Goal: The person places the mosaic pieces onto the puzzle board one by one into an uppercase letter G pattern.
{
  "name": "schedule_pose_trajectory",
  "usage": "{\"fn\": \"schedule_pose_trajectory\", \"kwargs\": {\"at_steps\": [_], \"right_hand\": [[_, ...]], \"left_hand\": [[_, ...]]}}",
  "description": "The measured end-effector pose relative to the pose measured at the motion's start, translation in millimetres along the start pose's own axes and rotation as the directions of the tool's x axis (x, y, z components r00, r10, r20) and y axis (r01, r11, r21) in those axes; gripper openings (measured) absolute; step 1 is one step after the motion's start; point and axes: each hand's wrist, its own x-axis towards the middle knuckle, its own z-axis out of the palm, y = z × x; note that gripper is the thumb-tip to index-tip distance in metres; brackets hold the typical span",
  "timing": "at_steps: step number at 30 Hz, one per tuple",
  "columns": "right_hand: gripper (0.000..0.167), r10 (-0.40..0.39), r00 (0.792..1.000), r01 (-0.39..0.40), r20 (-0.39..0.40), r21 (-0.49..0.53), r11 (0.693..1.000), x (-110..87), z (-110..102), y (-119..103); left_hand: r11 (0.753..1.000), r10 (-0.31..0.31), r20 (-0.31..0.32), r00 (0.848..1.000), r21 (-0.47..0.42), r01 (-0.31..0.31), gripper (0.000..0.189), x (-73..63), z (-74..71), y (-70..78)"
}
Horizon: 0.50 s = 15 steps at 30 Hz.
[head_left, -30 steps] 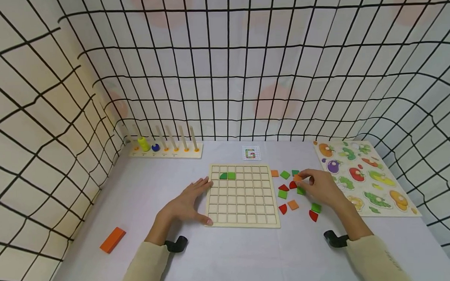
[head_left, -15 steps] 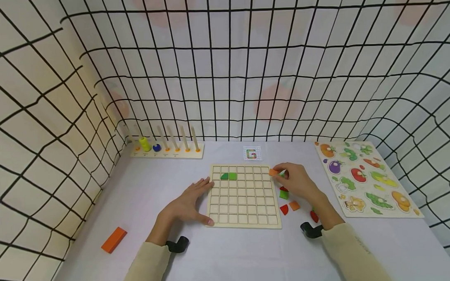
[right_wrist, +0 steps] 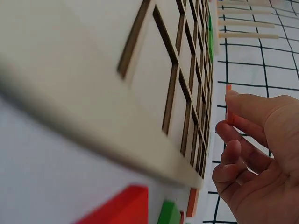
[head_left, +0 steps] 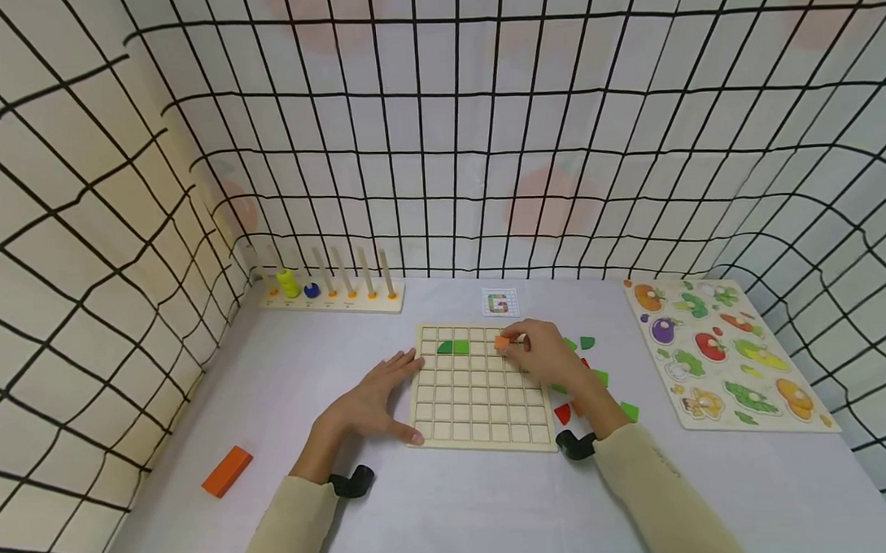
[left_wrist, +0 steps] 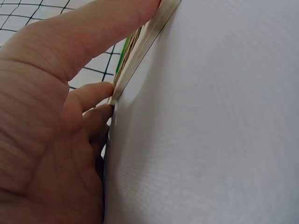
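Observation:
A pale wooden grid board (head_left: 486, 447) lies in the middle of the table. In its second row sit a green quarter-round tile (head_left: 444, 347) and a green square tile (head_left: 461, 347), side by side. Thumb and fingertips of my left hand (head_left: 370, 401) touch the board's left edge, fingers fairly straight. Over the board's upper right, my right hand (head_left: 544, 353) pinches an orange square tile (head_left: 501, 342) between thumb and finger. The right wrist view shows this tile (right_wrist: 229, 107) held on edge above the grid, apart from it.
Several red, green and orange tiles, including a red one (head_left: 563, 414), lie right of the board, partly hidden by my right arm. A patterned card (head_left: 499, 303) lies behind it. A peg rack (head_left: 371, 305), vegetable puzzle (head_left: 712, 418) and orange block (head_left: 227, 471) stand around; black netting encloses the table.
Carrying the orange square tile, my right hand has moved left from the loose tiles to above the board. My left hand has stayed at the board's edge.

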Motion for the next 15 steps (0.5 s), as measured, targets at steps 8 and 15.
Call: {"fn": "schedule_pose_trajectory", "kwargs": {"at_steps": [8, 15], "right_hand": [[0.031, 0.017, 0.999, -0.016, 0.028, -0.012, 1.000, 9.2, 8.9, -9.1], [0.032, -0.028, 0.997, 0.029, 0.074, -0.024, 0.999, 17.6, 20.3, -18.3]], "left_hand": [[1.000, 0.011, 0.013, 1.000, 0.012, -0.011, 0.127, 5.6, 0.5, 3.1], [1.000, 0.011, 0.015, 1.000, 0.013, -0.012, 0.127, 1.0, -1.6, -0.2]]}}
